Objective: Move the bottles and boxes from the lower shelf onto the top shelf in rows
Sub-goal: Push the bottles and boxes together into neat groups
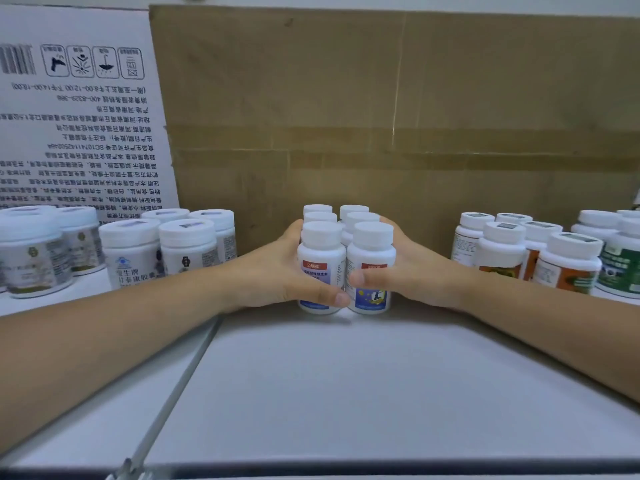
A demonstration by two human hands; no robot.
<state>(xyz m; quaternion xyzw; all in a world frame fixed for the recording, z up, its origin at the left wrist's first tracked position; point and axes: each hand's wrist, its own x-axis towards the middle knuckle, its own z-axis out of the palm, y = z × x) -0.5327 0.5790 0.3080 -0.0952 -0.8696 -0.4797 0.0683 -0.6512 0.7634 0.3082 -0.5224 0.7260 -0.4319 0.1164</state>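
Six white-capped bottles (322,251) stand in two rows of three, pressed together, towards the back of the white shelf (346,375). The left hand (273,268) cups the left row and the right hand (415,268) the right row. Both thumbs curl across the front labels, with the fingers wrapped along the sides. Wider jars (131,251) stand well apart to the left, orange-labelled bottles (502,251) to the right, brown cardboard (381,98) behind.

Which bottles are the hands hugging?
The middle bunch with red-and-blue labels: the left hand and right hand clasp its sides, thumbs across the front. The left bunches and right bunches stand untouched.
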